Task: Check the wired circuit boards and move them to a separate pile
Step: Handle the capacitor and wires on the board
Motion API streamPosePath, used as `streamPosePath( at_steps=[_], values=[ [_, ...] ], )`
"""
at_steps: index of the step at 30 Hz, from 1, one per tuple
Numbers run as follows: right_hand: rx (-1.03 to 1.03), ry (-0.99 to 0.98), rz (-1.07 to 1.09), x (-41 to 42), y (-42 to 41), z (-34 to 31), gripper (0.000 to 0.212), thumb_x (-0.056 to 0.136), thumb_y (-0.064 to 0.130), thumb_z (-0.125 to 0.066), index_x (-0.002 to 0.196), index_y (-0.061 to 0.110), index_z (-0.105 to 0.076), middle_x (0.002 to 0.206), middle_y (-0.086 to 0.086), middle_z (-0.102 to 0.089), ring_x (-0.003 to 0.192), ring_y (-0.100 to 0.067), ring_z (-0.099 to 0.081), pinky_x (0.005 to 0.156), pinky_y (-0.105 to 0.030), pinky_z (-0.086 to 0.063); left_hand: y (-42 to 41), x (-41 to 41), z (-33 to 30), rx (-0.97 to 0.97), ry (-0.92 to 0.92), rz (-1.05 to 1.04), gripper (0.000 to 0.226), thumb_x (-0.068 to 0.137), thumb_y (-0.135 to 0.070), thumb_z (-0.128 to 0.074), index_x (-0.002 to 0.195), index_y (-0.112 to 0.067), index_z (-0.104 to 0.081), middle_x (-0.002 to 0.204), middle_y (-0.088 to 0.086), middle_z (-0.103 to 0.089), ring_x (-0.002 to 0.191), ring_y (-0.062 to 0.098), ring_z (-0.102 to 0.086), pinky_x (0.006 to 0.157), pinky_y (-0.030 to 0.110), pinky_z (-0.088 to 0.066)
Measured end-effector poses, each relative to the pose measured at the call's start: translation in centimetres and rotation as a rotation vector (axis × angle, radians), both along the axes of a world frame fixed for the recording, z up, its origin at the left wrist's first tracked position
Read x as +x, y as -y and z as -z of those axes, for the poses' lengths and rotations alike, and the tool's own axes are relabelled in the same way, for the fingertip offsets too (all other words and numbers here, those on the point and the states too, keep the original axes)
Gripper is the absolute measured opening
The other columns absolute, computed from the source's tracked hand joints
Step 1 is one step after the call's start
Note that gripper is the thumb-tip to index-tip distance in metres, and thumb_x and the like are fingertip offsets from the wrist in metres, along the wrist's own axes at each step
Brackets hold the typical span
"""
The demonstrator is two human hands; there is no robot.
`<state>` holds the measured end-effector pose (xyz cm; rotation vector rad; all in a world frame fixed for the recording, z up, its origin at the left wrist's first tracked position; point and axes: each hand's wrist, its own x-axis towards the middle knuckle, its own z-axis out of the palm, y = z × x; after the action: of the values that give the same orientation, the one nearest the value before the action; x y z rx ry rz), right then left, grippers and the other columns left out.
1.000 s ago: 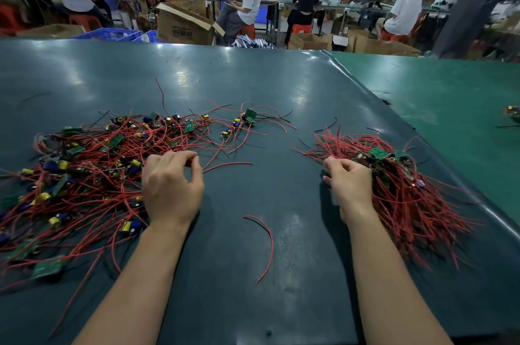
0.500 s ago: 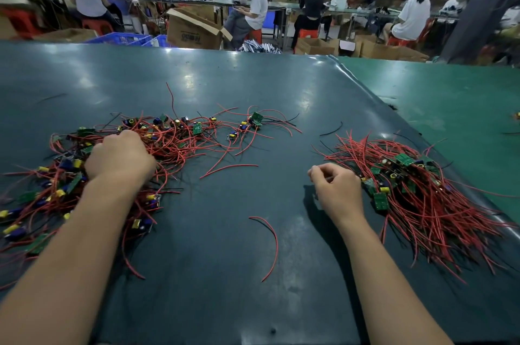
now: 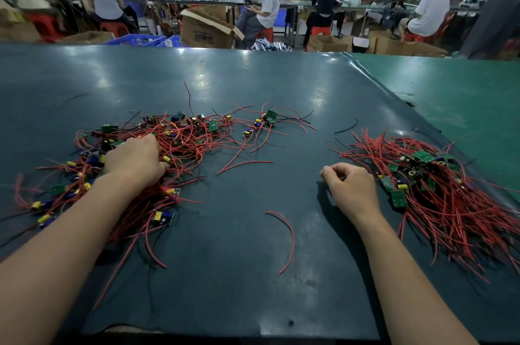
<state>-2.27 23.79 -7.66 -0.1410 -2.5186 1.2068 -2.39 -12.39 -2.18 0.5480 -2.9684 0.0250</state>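
Observation:
A loose pile of wired circuit boards (image 3: pixel 180 133), small green boards with yellow and blue parts and red leads, spreads over the left of the dark green table (image 3: pixel 239 288). My left hand (image 3: pixel 135 159) is knuckles-up in this pile, and its fingers curl down into the wires and boards and grip them. On the right lies a second, tidier pile of boards (image 3: pixel 427 184) with the red leads fanned toward me. My right hand (image 3: pixel 351 190) rests on the table just left of that pile, loosely curled and holding nothing.
A loose curved red wire (image 3: pixel 284 235) lies on the table between my forearms, and a straight one (image 3: pixel 244 166) lies further back. A lighter green table (image 3: pixel 464 97) adjoins at the right. Beyond the far edge are cardboard boxes (image 3: pixel 205 29) and seated workers.
My left hand moved left from the pile's near edge into the middle of the left pile. My right hand drew back off the right pile onto the table.

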Motion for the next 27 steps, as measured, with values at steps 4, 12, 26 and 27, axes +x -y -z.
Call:
streamPosePath(
  at_steps=[4,12,26,27],
  values=[
    [0.026,0.007,0.002,0.2,0.1,0.0,0.022,0.091,0.031,-0.062,0.081,0.018,-0.076,0.072,0.008,-0.070,0.074,-0.016,-0.065,0.076,-0.035,-0.054,0.0,0.1,0.7,-0.093,-0.017,0.092,0.032,0.090,-0.051,-0.059,0.102,-0.022,-0.063,0.098,0.004,-0.067,0.092,0.028,-0.064,0.066,0.033,-0.047],
    [-0.002,0.019,0.001,0.3,0.1,-0.1,0.022,0.092,0.028,-0.062,0.083,0.014,-0.076,0.074,0.001,-0.071,0.077,-0.022,-0.066,0.076,-0.036,-0.053,-2.4,0.5,-1.4,0.035,-0.412,0.110,0.028,0.082,-0.039,-0.068,0.097,-0.015,-0.072,0.097,0.015,-0.066,0.095,0.038,-0.061,0.077,0.042,-0.049],
    [-0.060,0.005,-0.015,0.3,0.0,0.0,0.021,0.091,0.027,-0.063,0.078,0.016,-0.075,0.070,0.005,-0.071,0.072,-0.016,-0.067,0.071,-0.034,-0.055,-8.4,0.8,-2.4,0.242,-0.685,0.233,0.028,0.088,-0.026,-0.065,0.115,-0.017,-0.068,0.101,0.014,-0.071,0.103,0.038,-0.057,0.089,0.044,-0.041],
    [-0.081,-0.011,-0.015,0.4,0.1,-0.2,0.020,0.091,0.026,-0.063,0.078,0.016,-0.075,0.072,0.005,-0.071,0.073,-0.016,-0.067,0.072,-0.036,-0.055,-8.7,0.9,-2.4,0.258,-0.727,0.262,0.027,0.088,-0.024,-0.065,0.113,-0.015,-0.070,0.099,0.016,-0.071,0.101,0.039,-0.057,0.088,0.044,-0.041]
  ],
)
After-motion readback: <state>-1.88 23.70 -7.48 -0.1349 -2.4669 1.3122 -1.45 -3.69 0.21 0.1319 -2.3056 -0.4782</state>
